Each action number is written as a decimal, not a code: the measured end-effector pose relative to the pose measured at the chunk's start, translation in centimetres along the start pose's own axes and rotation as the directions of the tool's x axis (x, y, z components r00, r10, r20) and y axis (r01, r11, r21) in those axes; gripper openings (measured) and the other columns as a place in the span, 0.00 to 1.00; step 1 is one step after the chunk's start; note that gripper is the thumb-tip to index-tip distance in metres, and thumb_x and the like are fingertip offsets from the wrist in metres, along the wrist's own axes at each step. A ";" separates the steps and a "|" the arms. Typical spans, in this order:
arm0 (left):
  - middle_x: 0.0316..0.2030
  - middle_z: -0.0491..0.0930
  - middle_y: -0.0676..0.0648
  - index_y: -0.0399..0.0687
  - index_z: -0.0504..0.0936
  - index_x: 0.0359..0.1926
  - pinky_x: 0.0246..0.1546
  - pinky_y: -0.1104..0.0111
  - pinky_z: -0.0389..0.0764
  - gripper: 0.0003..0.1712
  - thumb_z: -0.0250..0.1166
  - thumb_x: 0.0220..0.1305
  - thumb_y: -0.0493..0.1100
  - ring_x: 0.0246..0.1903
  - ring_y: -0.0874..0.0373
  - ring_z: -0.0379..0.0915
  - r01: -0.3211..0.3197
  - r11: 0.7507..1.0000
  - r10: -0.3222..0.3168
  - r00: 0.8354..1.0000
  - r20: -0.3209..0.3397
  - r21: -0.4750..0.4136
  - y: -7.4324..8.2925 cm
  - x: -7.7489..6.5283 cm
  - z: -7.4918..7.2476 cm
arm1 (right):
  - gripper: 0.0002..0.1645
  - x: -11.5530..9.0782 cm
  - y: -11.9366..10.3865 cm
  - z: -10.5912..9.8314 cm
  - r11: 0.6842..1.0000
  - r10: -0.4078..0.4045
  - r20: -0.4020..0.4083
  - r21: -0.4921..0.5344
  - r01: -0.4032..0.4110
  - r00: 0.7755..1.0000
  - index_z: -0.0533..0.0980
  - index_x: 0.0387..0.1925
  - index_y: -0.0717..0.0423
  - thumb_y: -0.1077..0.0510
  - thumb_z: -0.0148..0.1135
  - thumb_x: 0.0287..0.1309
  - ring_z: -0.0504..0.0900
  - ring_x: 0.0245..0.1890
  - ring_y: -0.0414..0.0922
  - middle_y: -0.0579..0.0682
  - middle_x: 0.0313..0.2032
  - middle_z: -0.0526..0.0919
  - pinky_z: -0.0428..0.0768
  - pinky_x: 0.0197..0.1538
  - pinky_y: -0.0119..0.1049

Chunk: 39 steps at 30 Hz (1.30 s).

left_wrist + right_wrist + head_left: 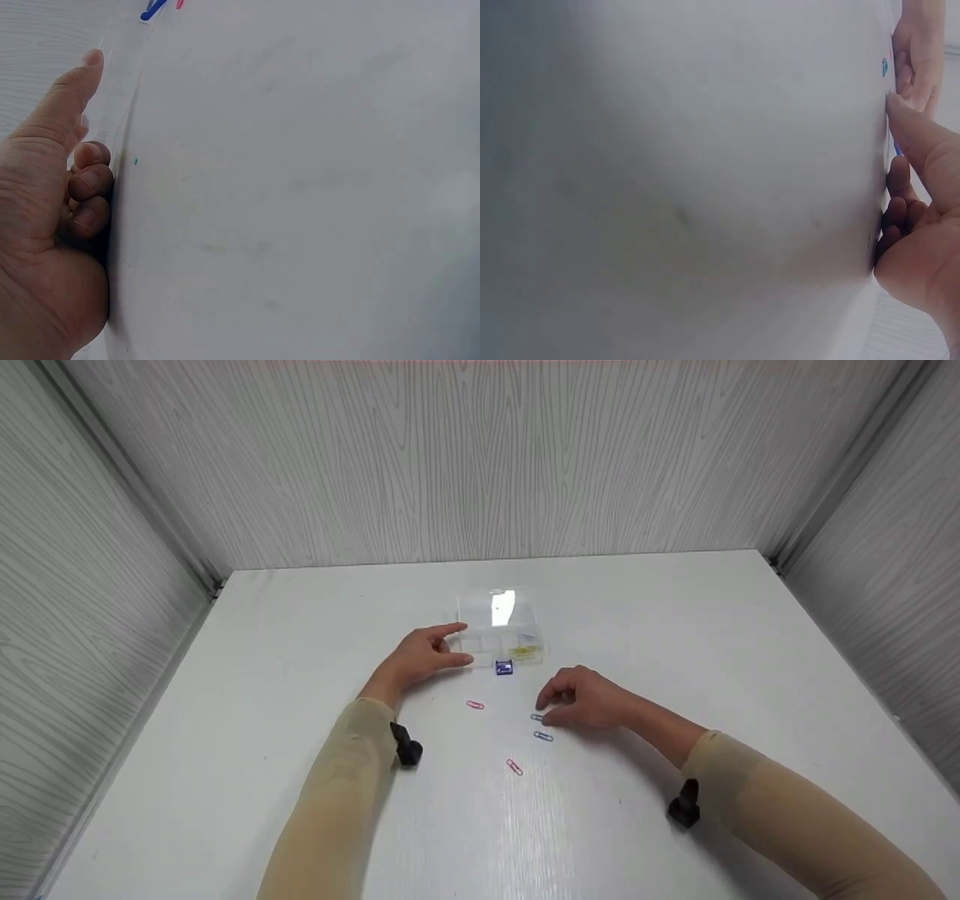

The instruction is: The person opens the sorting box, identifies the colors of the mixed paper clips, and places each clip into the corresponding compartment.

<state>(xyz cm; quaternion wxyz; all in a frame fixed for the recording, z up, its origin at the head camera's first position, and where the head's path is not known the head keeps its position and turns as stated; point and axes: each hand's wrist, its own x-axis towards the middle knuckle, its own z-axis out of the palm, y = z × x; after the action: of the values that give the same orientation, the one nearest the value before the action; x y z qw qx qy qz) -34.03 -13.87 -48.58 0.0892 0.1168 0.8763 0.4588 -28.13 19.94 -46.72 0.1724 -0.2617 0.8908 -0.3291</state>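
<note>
A clear plastic compartment box (480, 645) sits on the white table with its lid (480, 607) raised at the back. Yellow paper clips (524, 651) lie in one of its right compartments. My left hand (426, 651) holds the box's left side, index finger at the back and thumb at the front; its other fingers curl in, as the left wrist view shows. Thumb and fingers of my right hand (589, 699) come down at a blue paper clip (536, 717), partly hidden by the thumb. The fingertips look apart. Another blue paper clip (544, 736) lies just in front.
Against the box's front edge is a small dark-blue piece (504, 667). A pink paper clip (475, 705) lies between the hands, and a red paper clip (514, 767) nearer the front. Wood-grain panels (420, 465) enclose the table at the back and sides.
</note>
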 end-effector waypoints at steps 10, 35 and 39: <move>0.34 0.73 0.51 0.60 0.75 0.76 0.48 0.60 0.69 0.42 0.78 0.64 0.57 0.36 0.56 0.67 -0.009 1.000 0.009 1.000 0.000 0.009 0.1 -0.1 0.0 | 0.07 0.0 0.4 -0.3 1.000 -0.018 0.001 0.009 0.018 1.000 0.91 0.40 0.37 0.55 0.75 0.65 0.74 0.47 0.47 0.42 0.40 0.83 0.72 0.52 0.44; 0.34 0.73 0.50 0.60 0.75 0.77 0.49 0.61 0.69 0.42 0.78 0.64 0.56 0.37 0.56 0.67 -0.003 1.000 0.003 1.000 0.001 0.006 0.2 -0.2 0.0 | 0.06 0.0 0.7 -0.5 0.995 -0.088 0.048 0.056 0.085 0.995 0.90 0.37 0.44 0.59 0.72 0.68 0.75 0.47 0.47 0.45 0.39 0.83 0.72 0.53 0.43; 0.33 0.73 0.51 0.59 0.75 0.76 0.48 0.61 0.68 0.42 0.78 0.64 0.56 0.36 0.56 0.67 -0.008 1.000 0.008 1.000 -0.005 0.001 0.2 -0.2 0.0 | 0.06 -0.1 0.8 -0.5 0.994 -0.079 0.043 0.078 0.076 0.996 0.89 0.39 0.45 0.60 0.69 0.70 0.75 0.49 0.47 0.44 0.41 0.83 0.71 0.56 0.44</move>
<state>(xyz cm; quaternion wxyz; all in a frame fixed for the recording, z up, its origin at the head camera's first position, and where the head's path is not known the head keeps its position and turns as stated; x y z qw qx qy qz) -33.83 -13.76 -48.38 0.0853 0.1191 0.8763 0.4589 -28.54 20.78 -46.85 0.1900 -0.2968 0.8625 -0.3633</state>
